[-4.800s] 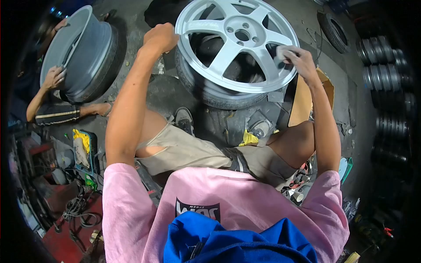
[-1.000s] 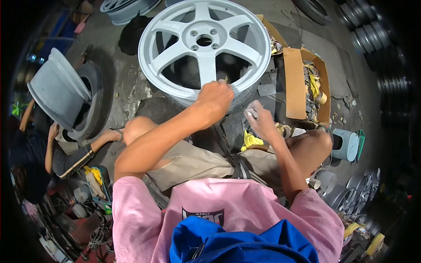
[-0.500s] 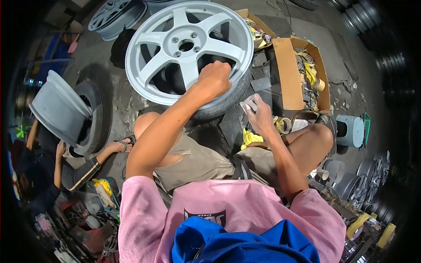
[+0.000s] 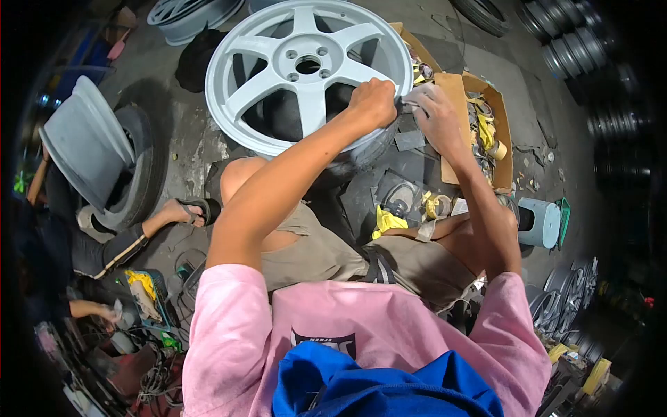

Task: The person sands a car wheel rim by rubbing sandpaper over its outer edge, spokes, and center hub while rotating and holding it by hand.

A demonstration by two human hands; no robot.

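Observation:
A pale grey six-spoke wheel rim (image 4: pixel 314 104) lies face up on a tyre (image 4: pixel 365 154) in front of me. My left hand (image 4: pixel 374 104) is closed in a fist at the rim's near right edge, its fingertips hidden from view. Just to its right, my right hand (image 4: pixel 439 117) pinches a small folded grey-white sheet (image 4: pixel 411 101) that looks like sandpaper. This sheet is at the outer side of the rim; whether it touches cannot be made out.
Open cardboard boxes (image 4: pixel 455 104) with tape rolls and scraps stand at the right. A yellow cloth (image 4: pixel 389 221) and tape roll (image 4: pixel 436 206) lie by my knee, with a light blue stool (image 4: pixel 538 222) beyond. At left, another person's leg (image 4: pixel 156 221) is near a tilted rim (image 4: pixel 90 149).
My right hand has moved up and forward with the folded sheet, from above my knee to the rim's side. My left hand has shifted right along the rim.

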